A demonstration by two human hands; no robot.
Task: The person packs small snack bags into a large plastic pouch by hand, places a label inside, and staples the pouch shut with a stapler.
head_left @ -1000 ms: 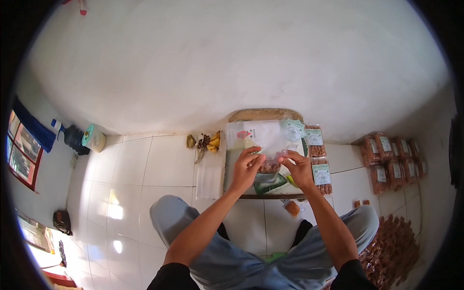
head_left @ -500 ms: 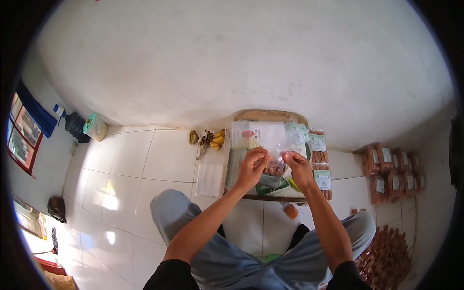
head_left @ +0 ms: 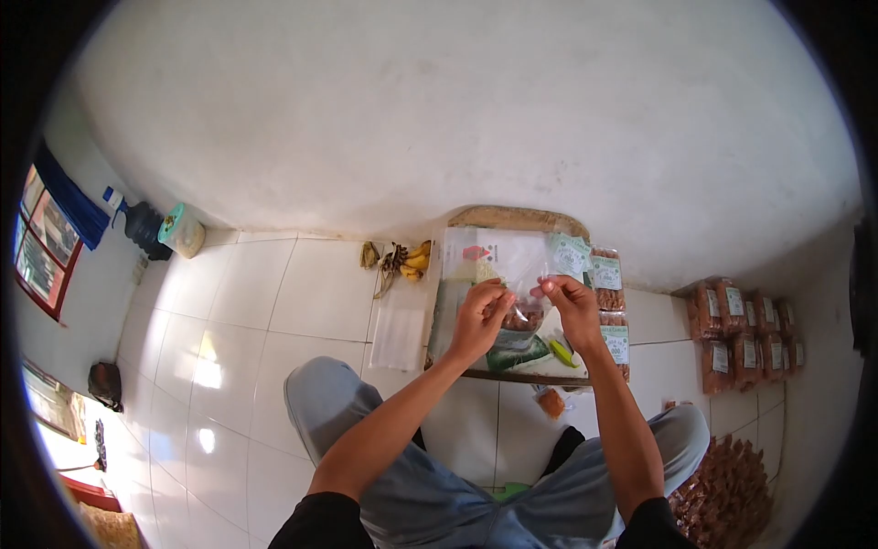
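Over a low table [head_left: 517,216] with a wooden edge, a clear plastic bag [head_left: 523,320] hangs with brown pieces in its bottom. The fingers of my left hand [head_left: 480,316] pinch its left upper side. On the other side my right hand [head_left: 572,306] pinches the bag's top corner between thumb and fingers. Below my right hand lies a yellow-green object [head_left: 562,353], too small to name. Green-and-white printed labels [head_left: 572,254] lie at the table's back right. Beside them are labelled packs of brown pieces [head_left: 607,276].
Clear plastic sheets or bags [head_left: 399,329] lie left of the table, near bananas [head_left: 416,261]. Several filled packs [head_left: 722,352] are stacked by the right wall. A heap of brown pieces [head_left: 727,489] lies beside my right knee. A small orange-brown packet [head_left: 551,403] sits before the table.
My right hand has moved slightly up, still pinching the bag's top. More of the yellow-green object now shows. My left hand has hardly moved.
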